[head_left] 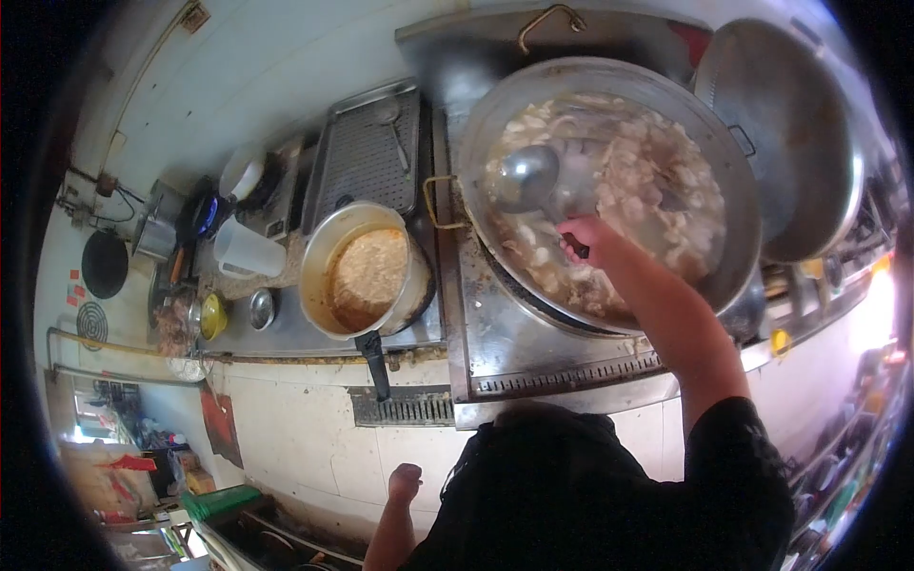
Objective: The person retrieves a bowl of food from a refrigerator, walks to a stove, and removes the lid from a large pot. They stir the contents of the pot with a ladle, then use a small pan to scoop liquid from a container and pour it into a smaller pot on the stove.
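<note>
My right hand (588, 243) is wrapped around the dark handle end of a metal ladle (528, 176). The round bowl of the ladle sits at the left side of a very large metal pan (614, 78), over pale, cloudy liquid. Chunks of pale and brownish food, perhaps meat (657, 176), fill much of that pan, thickest on the right. Low beside my body, away from the stove, my left hand (406, 482) hangs with its fingers curled in; nothing shows in it.
Left of the large pan stands a pot (312, 285) of light-brown food, its black handle jutting past the counter edge. Behind it lies a perforated tray (357, 157) with a spoon. A white jug (249, 252) is farther left. A big round lid (785, 143) leans at right.
</note>
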`<state>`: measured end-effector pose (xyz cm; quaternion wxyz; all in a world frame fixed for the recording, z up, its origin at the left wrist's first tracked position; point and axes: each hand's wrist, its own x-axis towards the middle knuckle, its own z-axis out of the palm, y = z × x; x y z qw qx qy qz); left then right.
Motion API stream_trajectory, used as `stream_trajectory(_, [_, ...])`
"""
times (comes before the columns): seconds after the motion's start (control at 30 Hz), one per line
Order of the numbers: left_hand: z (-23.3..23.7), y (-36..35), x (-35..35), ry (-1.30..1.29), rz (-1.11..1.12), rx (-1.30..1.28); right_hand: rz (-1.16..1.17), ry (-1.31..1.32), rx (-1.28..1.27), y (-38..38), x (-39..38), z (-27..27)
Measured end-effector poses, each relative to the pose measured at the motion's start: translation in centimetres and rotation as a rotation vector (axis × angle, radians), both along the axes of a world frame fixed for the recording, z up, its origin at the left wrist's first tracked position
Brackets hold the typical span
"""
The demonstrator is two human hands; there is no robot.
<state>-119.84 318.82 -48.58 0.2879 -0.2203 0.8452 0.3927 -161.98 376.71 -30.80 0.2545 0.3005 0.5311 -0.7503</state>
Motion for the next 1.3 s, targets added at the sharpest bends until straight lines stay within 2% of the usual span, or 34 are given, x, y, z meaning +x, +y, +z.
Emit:
stream_trajectory(0.03, [-1.4,-1.1,0.6,0.155,-0.102,0.044,-0.017,-0.035,0.001,-0.2,0.0,0.2])
stream_trajectory(0.07, [-0.6,-0.4,0.1,0.158,-0.106,0.046,-0.021,-0.032,0.002,-0.3,-0.1,0.2])
stream_trajectory(0.13, [1.5,1.6,-0.2,-0.021,0.067,-0.005,-0.011,-0.114,-0.048,-0.5,-0.3,0.1])
stream_trajectory(0.2, [0.3,0.7,0.9,-0.003,0.035,0.02,0.007,-0.075,-0.096,0.0,-0.3,-0.6])
stream_trajectory(0.27, [-1.7,-0.6,2.2,0.083,-0.199,-0.028,0.026,-0.036,-0.143,0.0,-0.4,-0.5])
stream_trajectory(0.37, [-3.3,-1.7,2.8,0.027,-0.215,-0.047,-0.023,-0.063,-0.123,0.1,-0.6,0.1])
stream_trajectory(0.47, [-2.8,-1.3,2.5,-0.033,-0.081,-0.067,-0.068,-0.104,-0.205,0.6,-2.3,-1.7])
stream_trajectory(0.6, [-0.8,-0.2,0.7,-0.023,-0.064,-0.069,-0.063,-0.114,-0.193,1.1,-4.5,-2.8])
stream_trajectory(0.67, [1.5,0.8,-0.7,0.101,-0.727,-0.416,-0.059,-0.096,-0.175,1.3,-5.4,-2.7])
stream_trajectory(0.7, [0.8,0.5,-0.5,0.102,-0.725,-0.417,-0.031,-0.139,-0.228,1.5,-5.8,-2.6])
stream_trajectory(0.77, [-2.1,-1.0,1.0,0.081,-0.265,-0.037,0.0,-0.18,-0.283,1.4,-6.4,-2.3])
stream_trajectory(0.8, [-1.6,-0.6,0.8,0.082,-0.262,-0.038,-0.059,-0.165,-0.243,1.2,-6.7,-2.2])
stream_trajectory(0.87, [0.7,0.9,0.1,0.075,-0.613,-0.343,-0.116,-0.148,-0.202,1.0,-7.2,-1.9])
stream_trajectory(0.9, [1.7,1.3,-0.1,0.076,-0.611,-0.343,-0.119,-0.14,-0.191,1.0,-7.4,-1.7])
stream_trajectory(0.97, [3.5,2.1,-0.7,0.173,-0.867,-0.447,-0.121,-0.131,-0.178,1.1,-7.9,-1.8])
stream_trajectory(1.0, [3.0,2.0,-0.4,0.175,-0.867,-0.447,-0.14,-0.125,-0.199,1.3,-8.3,-2.2])
stream_trajectory(1.07, [0.0,0.5,1.4,-0.077,-0.115,-0.096,-0.16,-0.116,-0.216,1.7,-8.9,-2.2])
stream_trajectory(1.13, [0.5,1.2,0.9,-0.122,-0.081,-0.111,-0.233,-0.187,-0.351,2.0,-9.4,-2.0])
stream_trajectory(1.2, [2.2,2.3,0.1,-0.167,-0.047,-0.128,-0.257,-0.184,-0.381,2.1,-9.8,-1.7])
stream_trajectory(1.27, [5.9,5.1,-1.9,-0.302,0.284,-0.034,-0.282,-0.18,-0.41,2.4,-10.3,-1.9])
stream_trajectory(1.3, [5.7,5.0,-1.9,-0.302,0.284,-0.034,-0.283,-0.171,-0.444,2.7,-10.7,-2.1])
